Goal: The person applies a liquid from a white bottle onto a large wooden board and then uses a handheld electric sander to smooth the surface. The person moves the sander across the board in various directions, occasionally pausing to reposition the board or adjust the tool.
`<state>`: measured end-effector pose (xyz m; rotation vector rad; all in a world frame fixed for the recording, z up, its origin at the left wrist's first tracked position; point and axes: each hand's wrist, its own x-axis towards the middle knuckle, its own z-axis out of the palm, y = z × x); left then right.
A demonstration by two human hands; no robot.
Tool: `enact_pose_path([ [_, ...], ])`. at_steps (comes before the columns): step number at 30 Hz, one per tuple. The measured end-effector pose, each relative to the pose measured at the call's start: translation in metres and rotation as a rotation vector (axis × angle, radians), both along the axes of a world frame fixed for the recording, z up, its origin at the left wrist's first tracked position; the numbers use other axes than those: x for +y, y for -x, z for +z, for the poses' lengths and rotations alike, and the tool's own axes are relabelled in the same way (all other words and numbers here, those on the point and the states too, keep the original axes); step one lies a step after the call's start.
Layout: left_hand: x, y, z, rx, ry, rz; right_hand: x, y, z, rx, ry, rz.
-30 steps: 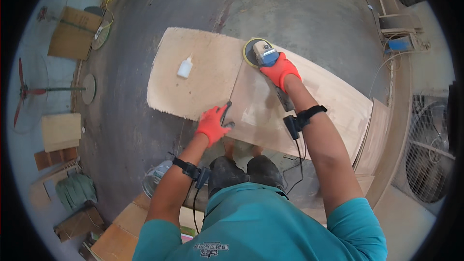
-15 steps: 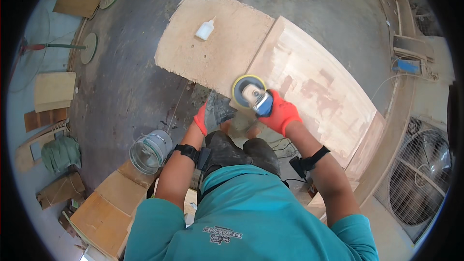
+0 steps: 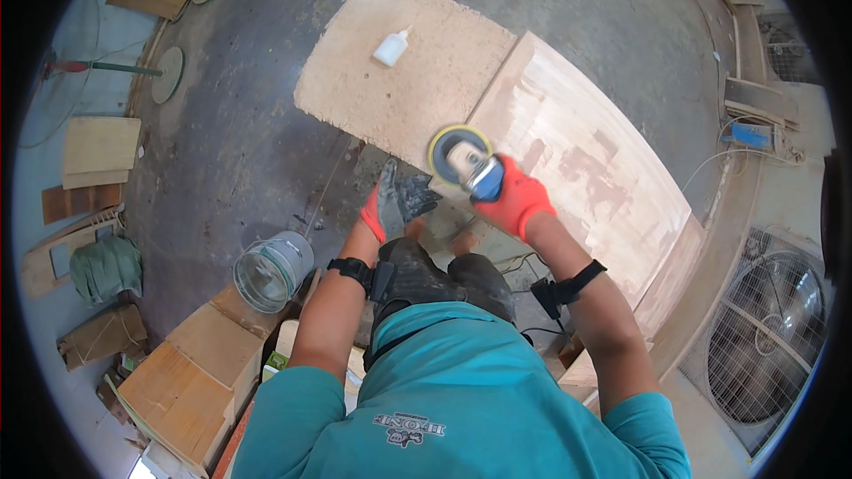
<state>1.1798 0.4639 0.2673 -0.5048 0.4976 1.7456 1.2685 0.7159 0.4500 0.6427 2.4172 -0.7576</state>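
Note:
In my right hand point(image 3: 519, 200), gloved in red, is a handheld disc sander point(image 3: 485, 179) with a blue and pale body. Its round, yellow-rimmed pad point(image 3: 460, 153) is over the near corner where a rough board point(image 3: 435, 62) meets a pale, smoother wooden panel point(image 3: 577, 142). My left hand point(image 3: 399, 200), in a red glove with a dark grey palm, is beside the board's near edge, thumb and fingers apart, with nothing seen in it. A white squeeze bottle point(image 3: 390, 48) lies on the rough board.
A clear-looking bucket point(image 3: 273, 271) stands on the floor to my left, near stacked wooden boxes point(image 3: 191, 364). A large caged fan point(image 3: 768, 328) is at the right. Cables point(image 3: 524, 262) run below the panel. A round-based stand point(image 3: 167, 75) and boards point(image 3: 100, 151) line the left wall.
The board, panel and bottle appear slightly further right in view. The sander has shifted slightly with my right hand. My left thumb now shows raised, apart from the fingers.

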Motion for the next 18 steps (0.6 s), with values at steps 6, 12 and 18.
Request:
enact_pose_path([
  [6, 0.005, -0.001, 0.010, -0.026, 0.052, 0.035, -0.005, 0.000, -0.001, -0.023, 0.006, 0.002],
  [12, 0.000, 0.003, -0.002, -0.304, -0.203, 0.137, -0.017, -0.018, -0.015, 0.019, -0.001, 0.113],
  [18, 0.001, 0.002, -0.002, -0.120, -0.007, 0.060, 0.014, -0.006, -0.006, 0.026, -0.033, -0.066],
])
